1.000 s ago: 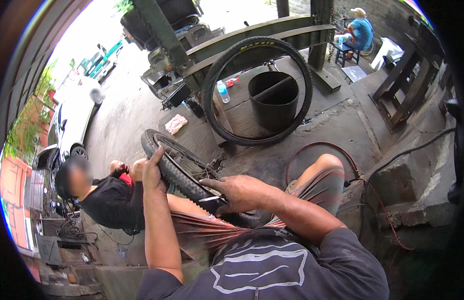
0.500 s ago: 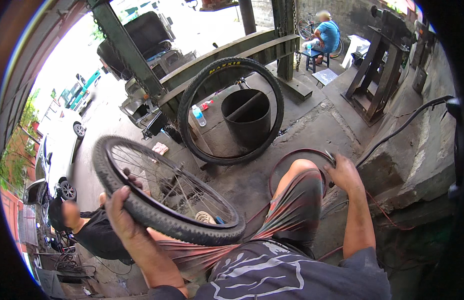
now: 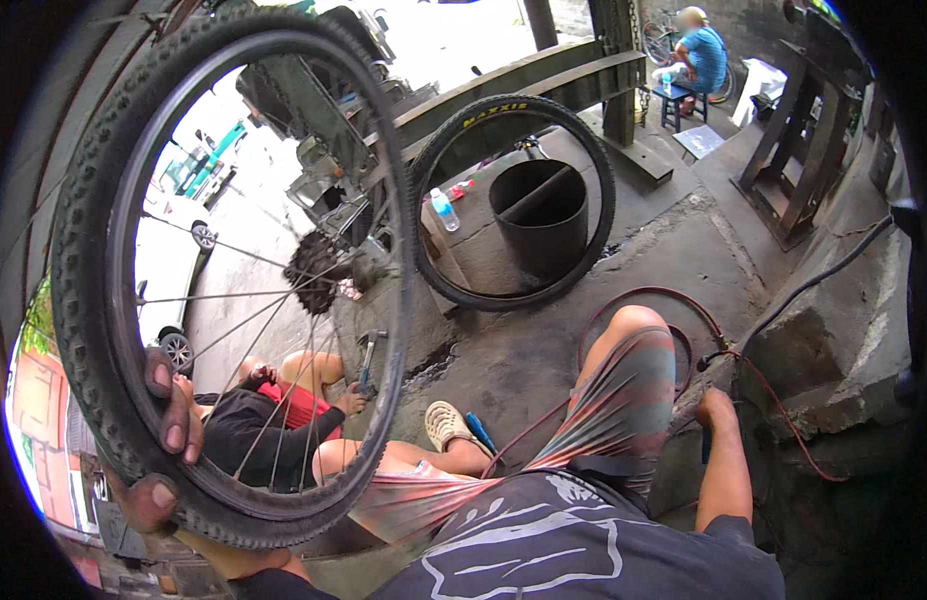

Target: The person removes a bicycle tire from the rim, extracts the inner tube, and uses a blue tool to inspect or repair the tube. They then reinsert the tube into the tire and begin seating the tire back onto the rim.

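Note:
My left hand (image 3: 169,435) grips the lower left of a rear bicycle wheel (image 3: 89,290), thumb on the knobby black tyre and fingers curled inside over the rim. The wheel stands nearly upright in the air, its cog cassette (image 3: 314,273) and spokes showing. My right hand (image 3: 717,408) is low beside my right knee, near the concrete ledge. Its fingers are closed and partly hidden; a bit of something dark blue shows just below them, too little to name.
A second tyre (image 3: 592,250) leans around a dark metal cylinder (image 3: 554,230). Near it stands a water bottle (image 3: 445,210). A red hose (image 3: 639,293) loops by my knee. At left, a seated person in black (image 3: 259,440) holds a hammer (image 3: 371,350). Another person (image 3: 701,60) sits far back.
My left hand has lifted the wheel and turned it from a low tilt to nearly upright. My right hand has dropped toward my side from beside the hose. The view has shifted.

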Tool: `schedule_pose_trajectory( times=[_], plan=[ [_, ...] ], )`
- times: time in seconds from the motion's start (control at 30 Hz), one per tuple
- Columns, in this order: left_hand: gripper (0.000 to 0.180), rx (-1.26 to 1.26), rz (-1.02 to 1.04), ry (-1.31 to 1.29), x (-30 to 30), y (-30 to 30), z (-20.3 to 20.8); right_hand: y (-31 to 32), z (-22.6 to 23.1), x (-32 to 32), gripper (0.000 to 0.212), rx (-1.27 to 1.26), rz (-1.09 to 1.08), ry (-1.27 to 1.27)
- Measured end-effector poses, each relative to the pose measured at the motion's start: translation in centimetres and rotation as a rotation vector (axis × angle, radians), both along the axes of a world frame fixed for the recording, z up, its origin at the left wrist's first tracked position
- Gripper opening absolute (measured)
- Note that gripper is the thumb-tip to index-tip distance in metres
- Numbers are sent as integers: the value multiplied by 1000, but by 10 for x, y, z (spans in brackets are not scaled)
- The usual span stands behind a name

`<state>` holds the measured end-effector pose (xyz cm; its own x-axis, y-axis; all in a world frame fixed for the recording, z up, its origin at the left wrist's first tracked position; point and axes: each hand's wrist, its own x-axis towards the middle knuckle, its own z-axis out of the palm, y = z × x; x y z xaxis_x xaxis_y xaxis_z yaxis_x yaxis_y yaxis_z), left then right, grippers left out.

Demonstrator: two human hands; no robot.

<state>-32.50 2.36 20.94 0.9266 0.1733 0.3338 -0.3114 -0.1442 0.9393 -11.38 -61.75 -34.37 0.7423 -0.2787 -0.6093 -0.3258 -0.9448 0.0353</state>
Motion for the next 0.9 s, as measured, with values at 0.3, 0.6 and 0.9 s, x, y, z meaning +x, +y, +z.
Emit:
schedule_pose_trajectory(
  times=[0.3, 0.6, 0.9],
  plan=[
    [110, -70, -145, -29, 55, -7, -19, 70, 184, 73, 68, 315, 31, -894],
    [117, 252, -508, 435, 204, -34, -136, 264, 295, 169, 93, 960, 200, -1375],
    [99, 510, -287, 553, 254, 71, -241, 254, 202, 272, 80, 1014, 341, -680]
  ],
)
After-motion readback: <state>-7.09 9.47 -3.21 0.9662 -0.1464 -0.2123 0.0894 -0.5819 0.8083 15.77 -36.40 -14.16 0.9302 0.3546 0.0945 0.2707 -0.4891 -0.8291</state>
